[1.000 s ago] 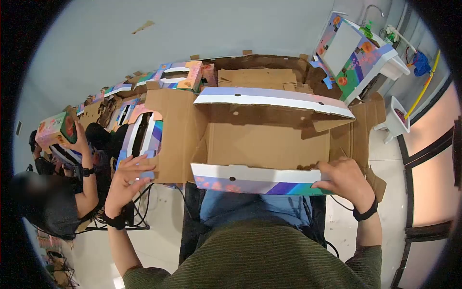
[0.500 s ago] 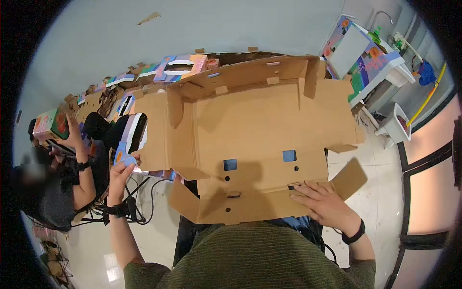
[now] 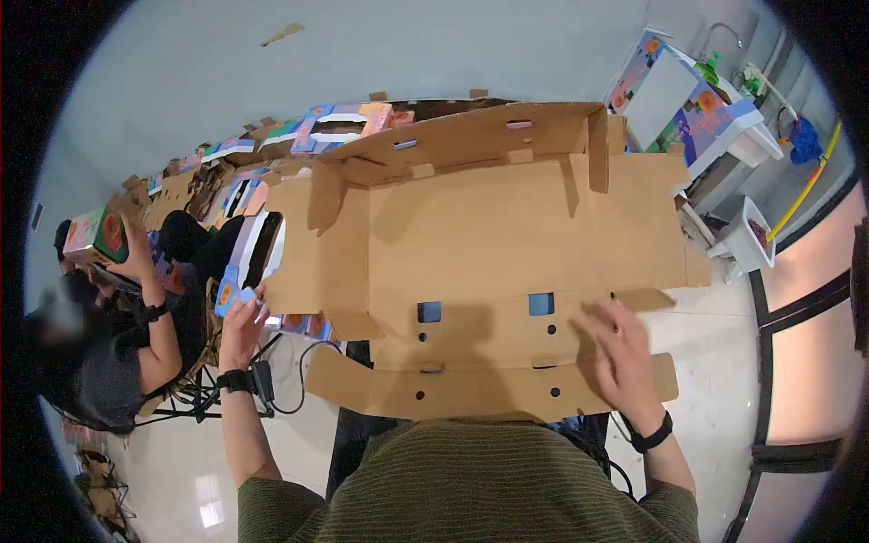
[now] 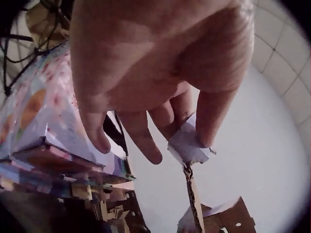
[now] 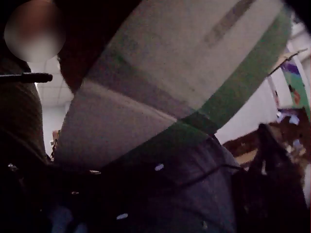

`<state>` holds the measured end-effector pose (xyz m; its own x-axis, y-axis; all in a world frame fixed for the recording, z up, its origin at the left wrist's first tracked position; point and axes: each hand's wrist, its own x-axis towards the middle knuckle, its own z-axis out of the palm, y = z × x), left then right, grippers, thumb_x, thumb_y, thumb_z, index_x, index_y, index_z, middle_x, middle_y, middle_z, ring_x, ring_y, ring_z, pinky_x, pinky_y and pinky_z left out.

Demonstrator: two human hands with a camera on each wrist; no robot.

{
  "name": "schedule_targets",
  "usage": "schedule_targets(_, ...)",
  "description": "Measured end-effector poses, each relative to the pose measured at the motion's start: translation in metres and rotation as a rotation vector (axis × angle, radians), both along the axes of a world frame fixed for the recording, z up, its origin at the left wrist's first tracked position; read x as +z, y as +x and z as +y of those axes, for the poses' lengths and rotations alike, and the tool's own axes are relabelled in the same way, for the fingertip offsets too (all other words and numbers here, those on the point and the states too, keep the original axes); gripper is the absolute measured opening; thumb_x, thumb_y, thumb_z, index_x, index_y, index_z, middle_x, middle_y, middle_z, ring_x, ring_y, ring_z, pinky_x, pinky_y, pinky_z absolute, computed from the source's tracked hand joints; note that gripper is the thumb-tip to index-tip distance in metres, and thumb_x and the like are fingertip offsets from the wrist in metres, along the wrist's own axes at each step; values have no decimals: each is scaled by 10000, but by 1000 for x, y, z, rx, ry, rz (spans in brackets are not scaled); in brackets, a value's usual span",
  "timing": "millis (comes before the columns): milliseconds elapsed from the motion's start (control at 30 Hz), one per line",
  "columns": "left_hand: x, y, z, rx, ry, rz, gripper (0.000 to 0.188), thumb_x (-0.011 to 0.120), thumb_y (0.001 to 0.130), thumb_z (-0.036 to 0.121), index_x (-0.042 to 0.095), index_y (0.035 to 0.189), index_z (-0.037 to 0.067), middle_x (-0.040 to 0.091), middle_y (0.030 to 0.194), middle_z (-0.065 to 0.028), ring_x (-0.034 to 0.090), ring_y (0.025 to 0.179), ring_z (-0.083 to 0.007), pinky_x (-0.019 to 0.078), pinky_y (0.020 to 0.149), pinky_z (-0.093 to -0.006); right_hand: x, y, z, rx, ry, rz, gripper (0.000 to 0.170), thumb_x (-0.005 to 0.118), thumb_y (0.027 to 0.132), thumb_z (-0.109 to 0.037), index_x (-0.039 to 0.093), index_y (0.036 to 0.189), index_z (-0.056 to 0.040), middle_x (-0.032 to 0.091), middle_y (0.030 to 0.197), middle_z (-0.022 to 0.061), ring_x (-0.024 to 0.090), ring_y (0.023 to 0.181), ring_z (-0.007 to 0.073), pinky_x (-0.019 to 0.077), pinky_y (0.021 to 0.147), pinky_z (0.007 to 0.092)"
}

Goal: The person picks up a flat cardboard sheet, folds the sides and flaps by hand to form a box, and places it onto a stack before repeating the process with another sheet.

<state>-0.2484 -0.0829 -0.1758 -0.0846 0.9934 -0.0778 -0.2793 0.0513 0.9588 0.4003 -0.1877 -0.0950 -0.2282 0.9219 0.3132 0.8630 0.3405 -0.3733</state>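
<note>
A large brown cardboard box (image 3: 462, 235) lies partly unfolded in front of me, its back wall upright and its front panel (image 3: 484, 348) laid down towards my body. My left hand (image 3: 241, 321) pinches a small pale-blue tab (image 4: 187, 143) at the corner of the box's left flap (image 3: 297, 253). In the left wrist view the thumb presses on that tab, beside a corrugated edge. Blurred by motion, my right hand (image 3: 623, 366) is over the right end of the front panel, fingers loosely extended. The right wrist view shows the white and green printed outer side (image 5: 146, 107) of the cardboard.
Printed boxes (image 3: 339, 127) stand along the wall at the back left. Another person (image 3: 90, 362) on the left holds a flowered box (image 3: 98, 237). A sink unit (image 3: 692, 109) and a white tub (image 3: 747, 237) stand at the right.
The front wall has come down flat towards my body, opening the box out. My left hand has taken the blue tab. My right hand has lifted from the panel, whose right end flap lies flatter.
</note>
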Motion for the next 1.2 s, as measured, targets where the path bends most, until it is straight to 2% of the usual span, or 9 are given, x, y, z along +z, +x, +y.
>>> schedule_targets(167,58,7,-6,-47,-89,659,276,676,1012,250,738,1150,20,721,1075,-10,611,1055,-75,446,978,-253,-37,3,2,-104,-114,-386,735,684,945,-346,407,1574,-84,302,1668,202,357,1497,387,251,1200,609)
schedule_targets(267,123,40,-8,-149,-92,758,290,660,1028,271,734,1138,12,717,1052,-18,606,1053,-66,453,967,-253,-54,3,-1,-172,-190,-411,748,663,956,-390,391,1582,-81,273,1669,246,356,1486,417,254,1203,603)
schedule_targets(300,147,45,-8,-230,-113,964,299,673,1006,261,710,1169,12,727,1106,-68,643,1115,-154,476,999,-318,-57,3,0,-163,-197,-381,751,644,966,-418,387,1583,-76,264,1661,278,363,1468,448,261,1205,589)
schedule_targets(400,189,83,-21,-3,480,2149,326,699,957,236,672,1207,29,704,1212,-129,636,1196,-285,471,1047,-402,-57,2,-2,-139,-233,-311,753,650,964,-403,382,1583,-67,260,1663,275,356,1469,460,286,1196,584)
schedule_targets(467,231,137,-17,41,548,2206,383,717,918,239,637,1240,47,663,1288,-156,581,1256,-369,444,1084,-464,-54,0,-2,-138,-262,-315,767,664,955,-359,361,1589,-50,224,1671,283,322,1485,481,280,1212,565)
schedule_targets(600,283,220,17,-584,596,1926,452,687,948,242,596,1350,54,635,1340,-156,587,1267,-353,436,1110,-468,-57,-1,0,-135,-258,-292,762,669,954,-313,351,1587,-30,211,1664,307,307,1488,504,292,1215,556)
schedule_targets(733,262,270,89,-887,586,1785,543,641,997,322,501,1439,40,594,1390,-210,578,1270,-408,489,1051,-493,-64,1,-2,-119,-236,-270,754,667,954,-293,353,1579,-14,213,1656,322,379,1431,514,356,1177,541)
schedule_targets(1000,214,330,205,-561,500,2055,857,716,932,403,283,1621,133,440,1578,-163,462,1443,-347,382,1148,-614,-73,4,-7,-127,-209,-296,719,644,972,-364,401,1553,-17,258,1627,359,519,1321,504,406,1125,562)
schedule_targets(1200,132,343,255,-414,378,2170,800,498,1017,542,195,1661,176,262,1705,-143,298,1555,-341,284,1196,-657,-80,8,-7,-119,-288,-260,763,655,966,-376,364,1569,-10,247,1625,370,566,1246,507,451,1079,553)
